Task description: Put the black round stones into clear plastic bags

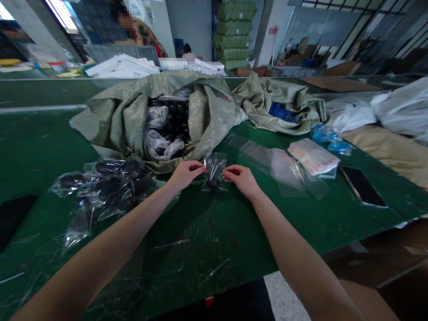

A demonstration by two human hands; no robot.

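Note:
A small clear plastic bag (216, 171) with a dark item at its bottom is held up just above the green table, between my two hands. My left hand (187, 174) pinches its left edge between thumb and fingers. On the opposite edge, my right hand (241, 179) grips it with the fingertips. What the dark item is, I cannot make out. Left of my left hand lies a pile of clear bags (113, 185) with black rounded items inside. To the right of my right hand are loose flat clear bags (284, 167).
Behind my hands, a large woven sack (210, 111) gapes around black rounded items (175, 118). Another woven sack (254, 98) holds something blue. A stack of clear bags (314, 156) and a phone (364, 186) lie right. A person (143, 33) is in the background.

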